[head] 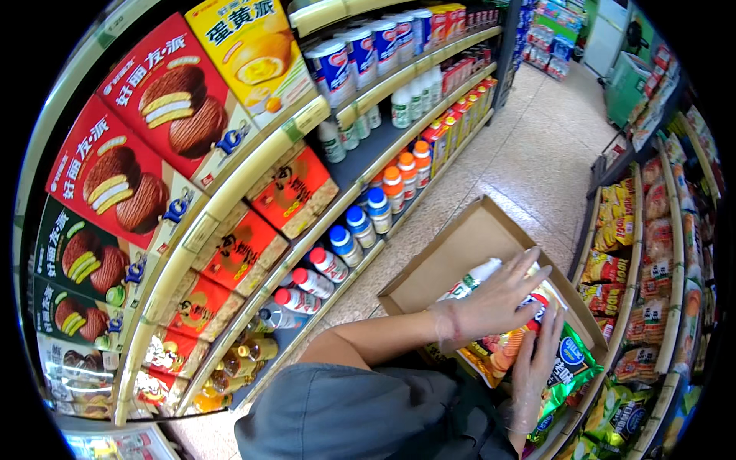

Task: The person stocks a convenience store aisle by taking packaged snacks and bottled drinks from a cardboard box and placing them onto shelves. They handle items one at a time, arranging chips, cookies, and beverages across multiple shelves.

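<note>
My left hand, in a clear glove, reaches across a potato chip bag with its fingers stretched over the upper part. From the other side my right hand, also gloved, lies along the same bag, so that it is held between both hands. The bag is yellow and red, with chips pictured on it; the hands cover much of it. Below them is an open cardboard box. A white and green package lies in the box beside my left hand. A green snack bag is just right of my right hand.
Shelves at left carry snack cartons, canisters and capped bottles. Right-hand shelves hold snack bags and packaged biscuits. A tiled floor aisle leads past a green bin.
</note>
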A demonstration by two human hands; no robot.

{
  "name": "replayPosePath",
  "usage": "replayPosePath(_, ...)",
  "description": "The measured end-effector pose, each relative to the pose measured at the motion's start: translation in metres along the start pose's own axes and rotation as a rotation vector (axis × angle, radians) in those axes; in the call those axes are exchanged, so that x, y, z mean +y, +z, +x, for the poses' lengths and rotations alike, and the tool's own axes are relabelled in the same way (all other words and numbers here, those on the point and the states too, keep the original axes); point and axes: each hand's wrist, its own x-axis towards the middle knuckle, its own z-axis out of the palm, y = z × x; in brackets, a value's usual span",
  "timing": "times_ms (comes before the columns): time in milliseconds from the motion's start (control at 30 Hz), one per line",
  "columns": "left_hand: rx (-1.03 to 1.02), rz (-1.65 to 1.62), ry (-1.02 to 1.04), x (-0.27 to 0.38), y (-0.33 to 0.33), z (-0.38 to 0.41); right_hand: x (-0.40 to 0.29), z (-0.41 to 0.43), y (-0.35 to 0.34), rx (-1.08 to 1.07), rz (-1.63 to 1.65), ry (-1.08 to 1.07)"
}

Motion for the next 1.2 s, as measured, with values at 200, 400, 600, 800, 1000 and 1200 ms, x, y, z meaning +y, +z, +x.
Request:
replayPosePath(200,-0.059,-0.078,-0.023,0.004,0.003,0.000,-0.011,-0.004,-0.006,-0.016,0.055,0.098)
replayPosePath(400,-0.127,-0.048,-0.027,0.013,-0.005,0.001,-0.013,-0.007,-0.009,-0.017,0.078,0.093)
replayPosePath(600,-0.117,0.085,-0.028,0.012,-0.023,-0.001,-0.009,-0.001,-0.002,0.010,0.142,0.058)
replayPosePath(800,-0.179,-0.019,-0.043,-0.003,-0.007,0.000,0.007,0.011,0.007,0.022,0.090,0.008)
replayPosePath(1000,-0.215,-0.089,-0.068,-0.011,-0.007,0.008,0.015,0.019,0.011,0.013,0.129,-0.004)
replayPosePath(1200,-0.217,-0.111,-0.084,-0.019,-0.008,0.017,0.019,0.034,0.012,-0.008,0.105,-0.055)
